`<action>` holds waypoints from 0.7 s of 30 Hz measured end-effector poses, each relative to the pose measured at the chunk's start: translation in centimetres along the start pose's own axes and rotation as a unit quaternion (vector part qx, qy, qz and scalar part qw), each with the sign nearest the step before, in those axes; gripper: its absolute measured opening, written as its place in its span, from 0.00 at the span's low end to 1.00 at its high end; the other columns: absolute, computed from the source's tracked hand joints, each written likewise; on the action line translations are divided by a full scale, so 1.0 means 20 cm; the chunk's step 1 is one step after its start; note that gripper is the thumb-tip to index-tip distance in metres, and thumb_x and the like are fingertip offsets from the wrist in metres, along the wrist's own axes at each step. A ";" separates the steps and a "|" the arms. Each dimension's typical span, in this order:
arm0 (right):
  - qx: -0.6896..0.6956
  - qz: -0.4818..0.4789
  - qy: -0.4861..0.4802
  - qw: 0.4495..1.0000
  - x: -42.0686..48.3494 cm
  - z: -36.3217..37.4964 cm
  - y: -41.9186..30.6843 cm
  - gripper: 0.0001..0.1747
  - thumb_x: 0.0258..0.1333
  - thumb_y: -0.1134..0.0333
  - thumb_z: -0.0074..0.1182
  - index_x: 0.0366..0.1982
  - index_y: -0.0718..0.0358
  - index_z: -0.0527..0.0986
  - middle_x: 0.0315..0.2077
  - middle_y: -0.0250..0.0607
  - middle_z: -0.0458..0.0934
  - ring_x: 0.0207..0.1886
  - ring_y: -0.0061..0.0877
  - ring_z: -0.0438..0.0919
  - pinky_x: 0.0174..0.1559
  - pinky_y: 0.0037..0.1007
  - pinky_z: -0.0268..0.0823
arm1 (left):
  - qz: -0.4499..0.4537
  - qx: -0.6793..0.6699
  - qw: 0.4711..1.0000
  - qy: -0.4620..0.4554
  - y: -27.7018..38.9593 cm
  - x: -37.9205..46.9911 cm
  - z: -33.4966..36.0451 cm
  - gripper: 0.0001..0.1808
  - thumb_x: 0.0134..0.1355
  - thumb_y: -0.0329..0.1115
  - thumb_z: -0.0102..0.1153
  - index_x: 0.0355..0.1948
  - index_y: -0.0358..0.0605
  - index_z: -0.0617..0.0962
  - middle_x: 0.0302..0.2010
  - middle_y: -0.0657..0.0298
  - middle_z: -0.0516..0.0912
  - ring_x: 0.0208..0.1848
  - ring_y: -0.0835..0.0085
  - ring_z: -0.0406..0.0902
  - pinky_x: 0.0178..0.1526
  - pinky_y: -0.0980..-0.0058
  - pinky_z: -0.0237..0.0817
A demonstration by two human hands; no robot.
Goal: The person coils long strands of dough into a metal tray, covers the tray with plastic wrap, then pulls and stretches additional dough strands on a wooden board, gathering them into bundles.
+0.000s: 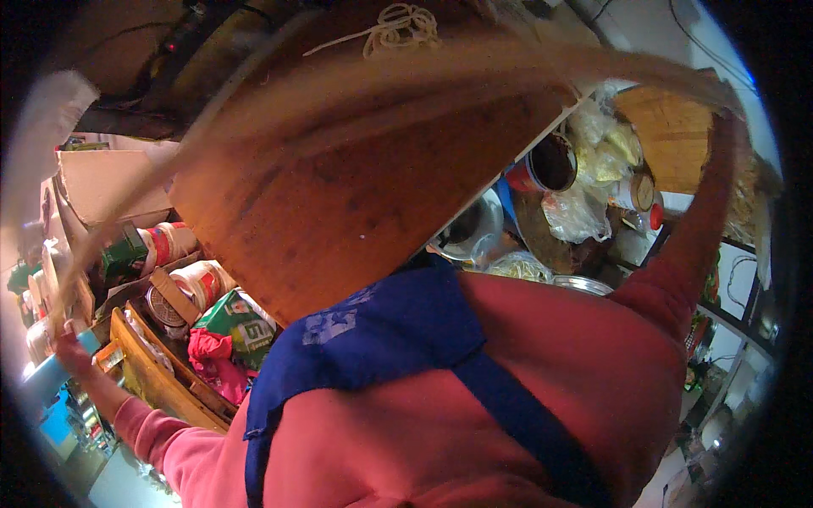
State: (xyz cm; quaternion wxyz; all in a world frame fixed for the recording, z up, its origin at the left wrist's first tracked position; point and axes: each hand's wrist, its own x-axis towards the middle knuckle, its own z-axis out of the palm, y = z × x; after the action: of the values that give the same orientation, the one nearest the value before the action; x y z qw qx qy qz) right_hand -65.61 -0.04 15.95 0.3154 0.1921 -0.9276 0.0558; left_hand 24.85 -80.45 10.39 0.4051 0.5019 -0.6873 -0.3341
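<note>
A long brown strand (356, 108), soft and dough-like but blurred, arches across the view between my widely spread hands. My left hand (73, 349), low at the far left, grips one end. At the upper right my right hand (724, 95) holds the other end; its fingers are blurred. Below the strand lies a worn reddish-brown wooden board (362, 209), its near corner against my blue apron (381, 324). On the board's far part rests a loose coil of pale cord-like material (403, 28).
Left of the board are a green carton (238, 324), a tub (197, 282), a cardboard box (114, 184) and a wooden drawer or crate (165, 374). On the right stand a dark-filled container (552, 162), plastic bags (578, 213), a lidded jar (635, 192) and a metal rack (730, 324).
</note>
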 end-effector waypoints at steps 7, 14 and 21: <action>-0.237 0.010 -0.274 0.932 -0.61 0.84 -0.21 0.11 0.54 0.59 0.52 0.36 0.51 0.82 0.38 0.37 0.82 0.39 0.35 0.80 0.42 0.35 0.71 | -0.267 -0.108 0.956 -0.052 -0.63 -0.56 0.35 0.22 0.64 0.35 0.45 0.57 0.33 0.69 0.54 0.51 0.73 0.56 0.68 0.70 0.59 0.72 0.60; 0.081 0.059 -0.020 0.995 -0.66 0.63 -0.44 0.10 0.51 0.65 0.54 0.34 0.48 0.83 0.36 0.34 0.83 0.37 0.32 0.81 0.41 0.32 0.71 | -0.165 -0.267 0.939 -0.139 -0.42 -0.78 0.56 0.27 0.62 0.44 0.52 0.56 0.33 0.72 0.53 0.54 0.77 0.56 0.61 0.74 0.59 0.69 0.63; 0.361 -0.210 0.020 0.908 -0.71 -0.29 -1.69 0.16 0.42 0.75 0.58 0.38 0.54 0.80 0.34 0.36 0.81 0.39 0.34 0.77 0.40 0.33 0.70 | 0.097 -0.213 0.943 -0.237 0.73 -0.98 1.24 0.24 0.52 0.22 0.49 0.53 0.34 0.76 0.49 0.56 0.81 0.49 0.71 0.78 0.53 0.75 0.68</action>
State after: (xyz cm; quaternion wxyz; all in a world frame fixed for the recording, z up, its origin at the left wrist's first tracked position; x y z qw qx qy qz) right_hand -38.91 -25.26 11.36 0.2475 0.4825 -0.7755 0.3233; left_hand -0.15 -56.27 7.58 0.3580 0.2411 -0.7215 -0.5415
